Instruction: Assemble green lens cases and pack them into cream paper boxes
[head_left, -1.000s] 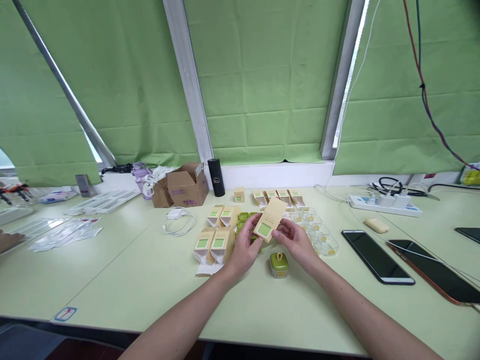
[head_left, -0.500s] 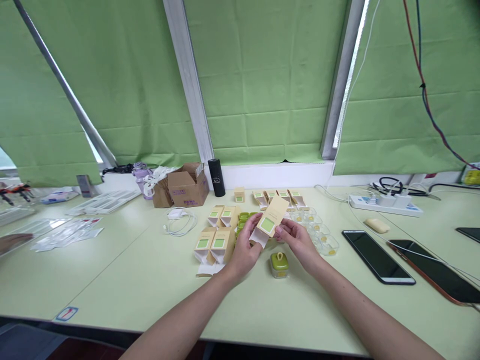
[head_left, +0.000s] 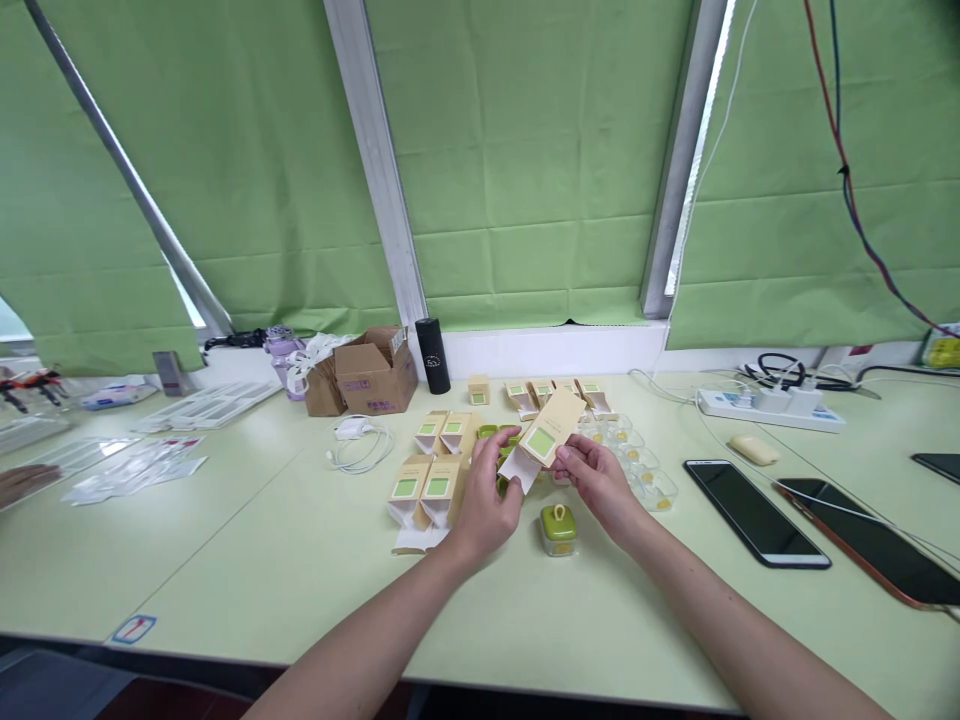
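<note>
My right hand pinches a small tan carton by its lower right edge. The carton is tilted, with a green square on its front and a white flap hanging out at its lower end. Beside that flap is my left hand, fingers apart and the thumb close to the flap; whether the thumb touches it I cannot tell. Below the carton, a small clear container with a green lid and a looped handle stands upright on the table. More green lids lie partly hidden behind my left hand.
Several open cartons stand left of my hands, others behind. Clear containers sit to the right, beside two phones and a power strip. A cardboard box and black bottle stand at the back. Another person's hand shows far left.
My left hand's fingers have come away from the carton's side and spread. The carton has shifted slightly right in my right hand.
</note>
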